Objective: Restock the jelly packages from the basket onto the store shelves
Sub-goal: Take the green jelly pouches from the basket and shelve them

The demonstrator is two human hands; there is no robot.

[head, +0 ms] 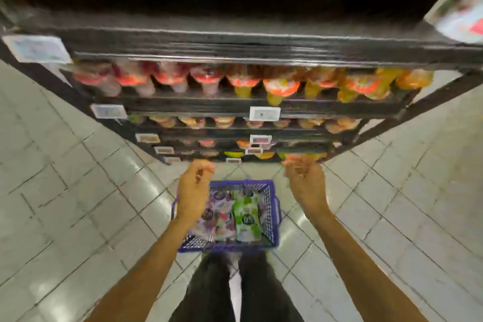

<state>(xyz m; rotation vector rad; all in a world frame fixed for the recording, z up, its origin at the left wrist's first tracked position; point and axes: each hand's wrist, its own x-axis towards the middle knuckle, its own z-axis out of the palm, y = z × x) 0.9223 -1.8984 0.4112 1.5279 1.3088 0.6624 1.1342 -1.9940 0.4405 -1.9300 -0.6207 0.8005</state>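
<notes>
A blue plastic basket (273, 206) stands on the floor in front of my feet. It holds jelly packages: purple ones (219, 217) on the left and a green one (247, 217) on the right. My left hand (194, 188) hangs over the basket's left side, fingers loosely curled, holding nothing. My right hand (304, 180) hovers to the right of the basket near the lowest shelf, fingers apart and empty. The black shelf unit (235, 44) rises ahead, its rows filled with red, orange and yellow jelly cups (281, 86).
White price tags (264, 113) hang on the shelf edges. Blurred white packages (460, 13) sit at the top right, on the upper shelf. Grey tiled floor (78, 191) spreads on both sides of the shelf unit. My dark trouser legs (235, 290) stand behind the basket.
</notes>
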